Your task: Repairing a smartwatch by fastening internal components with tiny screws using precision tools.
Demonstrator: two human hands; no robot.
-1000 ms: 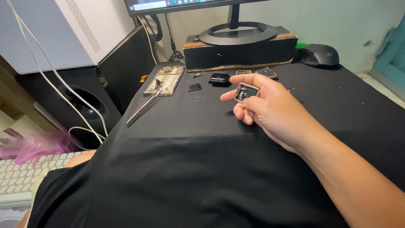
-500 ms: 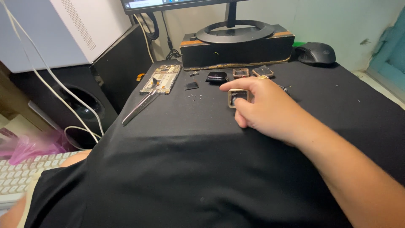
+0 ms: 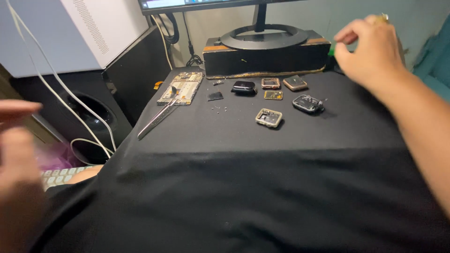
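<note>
Hovering right hand (image 3: 370, 51) apparently empty, watch casing (image 3: 269, 117) apart

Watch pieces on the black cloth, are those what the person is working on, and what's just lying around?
In the job:
small watch cases
black watch
opened phone
tweezers
right hand, raised, empty

Just lying about:
monitor stand
black box
speaker
white cables
keyboard

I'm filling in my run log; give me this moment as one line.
right hand: raised, empty, above table's far right | left hand: blurred, at left edge | watch case: lying free on black cloth | tweezers: untouched
</note>
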